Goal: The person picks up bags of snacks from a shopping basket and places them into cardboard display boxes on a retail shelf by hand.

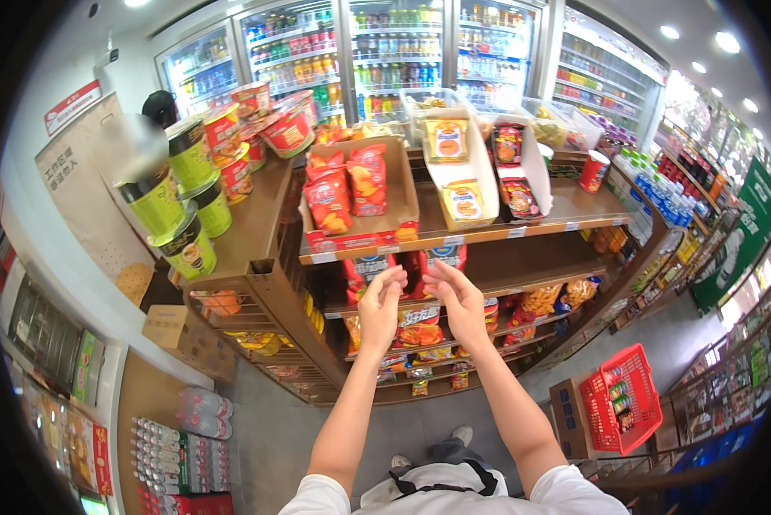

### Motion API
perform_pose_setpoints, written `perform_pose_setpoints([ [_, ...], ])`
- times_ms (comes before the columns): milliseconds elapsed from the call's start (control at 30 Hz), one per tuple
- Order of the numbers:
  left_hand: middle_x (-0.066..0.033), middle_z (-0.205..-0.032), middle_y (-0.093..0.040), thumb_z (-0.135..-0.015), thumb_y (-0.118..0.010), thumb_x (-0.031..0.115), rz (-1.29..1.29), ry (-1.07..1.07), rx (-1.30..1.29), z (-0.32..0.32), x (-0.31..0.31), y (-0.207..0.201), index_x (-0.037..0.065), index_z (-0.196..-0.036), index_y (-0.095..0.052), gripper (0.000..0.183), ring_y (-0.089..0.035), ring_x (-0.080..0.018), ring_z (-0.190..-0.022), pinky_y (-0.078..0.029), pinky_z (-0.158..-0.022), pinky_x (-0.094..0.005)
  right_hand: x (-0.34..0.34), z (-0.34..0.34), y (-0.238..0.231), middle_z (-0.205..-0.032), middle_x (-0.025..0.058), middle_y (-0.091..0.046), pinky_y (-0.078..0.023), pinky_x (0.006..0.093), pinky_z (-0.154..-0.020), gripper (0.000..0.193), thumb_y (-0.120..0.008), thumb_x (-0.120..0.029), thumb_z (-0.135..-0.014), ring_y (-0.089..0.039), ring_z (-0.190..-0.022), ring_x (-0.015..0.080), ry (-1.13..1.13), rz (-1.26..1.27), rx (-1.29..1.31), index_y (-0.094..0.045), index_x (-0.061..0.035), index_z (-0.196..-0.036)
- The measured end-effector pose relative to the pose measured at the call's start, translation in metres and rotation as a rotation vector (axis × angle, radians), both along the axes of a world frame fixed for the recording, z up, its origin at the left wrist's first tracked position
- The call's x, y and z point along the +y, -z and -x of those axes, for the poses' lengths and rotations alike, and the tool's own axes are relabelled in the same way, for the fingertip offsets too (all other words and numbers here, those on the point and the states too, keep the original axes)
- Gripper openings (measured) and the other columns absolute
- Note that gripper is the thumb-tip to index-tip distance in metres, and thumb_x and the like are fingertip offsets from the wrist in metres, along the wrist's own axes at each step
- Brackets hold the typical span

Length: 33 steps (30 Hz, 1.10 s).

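Just past the fingers (391, 280) on the snack shelf (531, 264): two red-and-black snack bags (368, 264), left hand (380, 312) nearer one, right hand (461, 305) the other. Both empty, fingers loosely apart. Bags' long axis? Can't tell tbh.

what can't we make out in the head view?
All in the head view:
Red-and-dark bags on the second shelf: partly hidden by the left hand, right hand and the shelf edge above.
Packs in the red basket: too small to identify.
Green-and-black cup: top hidden by a blurred patch.
White top: cut off by the lower edge.
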<state>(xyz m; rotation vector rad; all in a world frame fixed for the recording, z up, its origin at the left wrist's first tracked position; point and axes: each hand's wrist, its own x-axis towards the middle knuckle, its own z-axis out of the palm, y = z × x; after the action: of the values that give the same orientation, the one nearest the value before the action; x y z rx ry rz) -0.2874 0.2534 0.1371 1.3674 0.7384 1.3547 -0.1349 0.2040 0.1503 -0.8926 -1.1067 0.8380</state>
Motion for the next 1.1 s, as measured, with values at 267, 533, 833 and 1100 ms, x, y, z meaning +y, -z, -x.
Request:
perform_pose_setpoints([
  [267, -0.0090, -0.114, -0.067, -0.102, -0.052, 0.011, 0.073, 0.203, 0.045, -0.081, -0.053, 0.011, -0.002, -0.123, -0.060, 0.026, -0.063, -0.0163, -0.107, -0.047, -0.096, -0.0301, -0.100, -0.100, 0.028, -0.123, 0.0151, -0.063, -0.054, 0.0348, -0.094, 0.033, -0.046, -0.009, -0.103, -0.064, -0.109, 0.0208, 0.311, 0.053, 0.044, -0.054, 0.0029, -0.133],
  [533, -0.0064, -0.111, -0.068, -0.102, -0.051, 0.012, 0.147, 0.446, 0.072, -0.215, -0.132, 0.042, 0.000, -0.118, -0.063, 0.024, -0.062, -0.0146, -0.104, -0.048, -0.095, -0.0297, -0.218, -0.213, 0.062, -0.122, 0.0153, -0.063, -0.054, 0.0355, -0.093, 0.033, -0.048, -0.012, -0.103, -0.063, -0.110, 0.0221, 0.524, 0.094, 0.150, -0.056, 0.0021, -0.131],
  [833, -0.0050, -0.108, -0.069, -0.102, -0.052, 0.015, 0.088, 0.680, 0.103, -0.369, -0.232, 0.047, 0.003, -0.118, -0.066, 0.024, -0.063, -0.0134, -0.099, -0.048, -0.089, -0.0273, -0.359, -0.330, 0.066, -0.123, 0.0142, -0.063, -0.054, 0.0344, -0.092, 0.033, -0.048, -0.013, -0.104, -0.063, -0.110, 0.0215, 0.793, 0.088, 0.183, -0.056, 0.0005, -0.132],
  [1100, -0.0051, -0.107, -0.070, -0.101, -0.052, 0.016, 0.140, 0.895, 0.121, -0.478, -0.325, 0.064, 0.004, -0.117, -0.067, 0.024, -0.064, -0.0137, -0.098, -0.049, -0.086, -0.0286, -0.494, -0.399, 0.098, -0.122, 0.0133, -0.064, -0.055, 0.0339, -0.092, 0.033, -0.048, -0.016, -0.103, -0.064, -0.109, 0.0203, 1.069, 0.148, 0.247, -0.057, -0.0010, -0.131],
])
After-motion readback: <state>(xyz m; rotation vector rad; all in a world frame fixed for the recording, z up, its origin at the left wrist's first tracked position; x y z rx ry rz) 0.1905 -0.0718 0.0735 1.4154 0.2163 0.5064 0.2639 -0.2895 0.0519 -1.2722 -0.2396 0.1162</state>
